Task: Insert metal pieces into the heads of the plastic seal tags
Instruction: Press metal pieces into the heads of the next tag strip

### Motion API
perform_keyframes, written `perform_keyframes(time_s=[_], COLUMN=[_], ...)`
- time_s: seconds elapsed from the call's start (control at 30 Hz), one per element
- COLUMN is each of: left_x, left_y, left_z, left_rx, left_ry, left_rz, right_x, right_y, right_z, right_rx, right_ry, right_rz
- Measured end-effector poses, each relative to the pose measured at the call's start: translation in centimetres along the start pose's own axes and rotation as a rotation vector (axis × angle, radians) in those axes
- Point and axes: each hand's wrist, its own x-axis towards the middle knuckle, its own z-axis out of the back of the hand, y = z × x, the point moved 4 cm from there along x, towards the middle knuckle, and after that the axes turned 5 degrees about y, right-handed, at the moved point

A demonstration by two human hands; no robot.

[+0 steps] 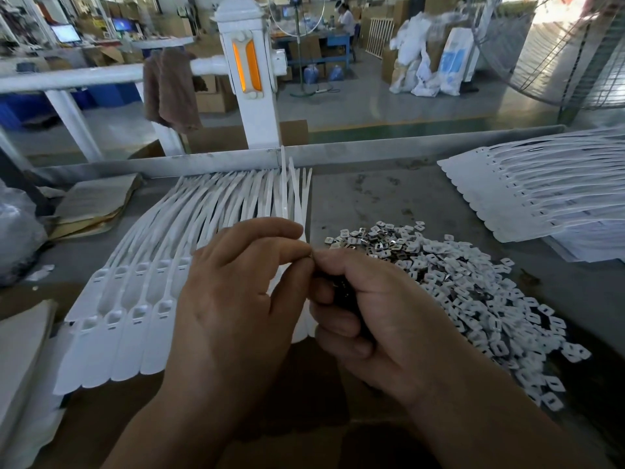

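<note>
At 9 o'clock, a worn cardboard stack (91, 204) lies on the grey table (389, 198). Beside it is a fanned row of white plastic seal tags (135, 299). Their long axes run from 6 toward 12 o'clock, and the socketed heads are at the near end.

The left hand (233, 292) hovers over the row's right part, covering the heads there. Its grip is closed, thumb and forefinger pinching a small metal piece (313, 254). The right hand (372, 309) meets it fingertip to fingertip, its fingers curled around a dark handful of pieces (341, 286).

The visible heads lie at about 8 o'clock from the pinch, so the left hand is judged nearer for the insertion.

The loose pile of metal pieces (473, 299) is at 3 o'clock and a second tag stack (541, 194) at 2 o'clock. No writing is readable.
</note>
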Motion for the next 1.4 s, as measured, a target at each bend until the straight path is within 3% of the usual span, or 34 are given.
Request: perform_keyframes(time_s=[0.17, 0.33, 0.63, 0.9, 1.4], left_x=[-0.2, -0.4, -0.6, -0.6, -0.3], left_y=[0.3, 0.6, 6.1, 6.8, 6.2], left_z=[0.1, 0.5, 0.8, -1.0, -1.0], left_rx=[-0.067, 0.017, 0.101, 0.2, 0.152], left_ry=[0.076, 0.113, 0.27, 0.342, 0.365], left_rz=[0.057, 0.02, 0.243, 0.2, 0.185], right_x=[-0.1, -0.1, 0.2, 0.3, 0.1], right_y=[0.1, -0.1, 0.5, 0.7, 0.8], right_z=[-0.1, -0.1, 0.9, 0.9, 0.9], right_rx=[-0.118, -0.212, 0.158, 0.188, 0.183], right_ry=[-0.023, -0.018, -0.06, -0.076, -0.07], right_rz=[0.017, 0.01, 0.054, 0.081, 0.084])
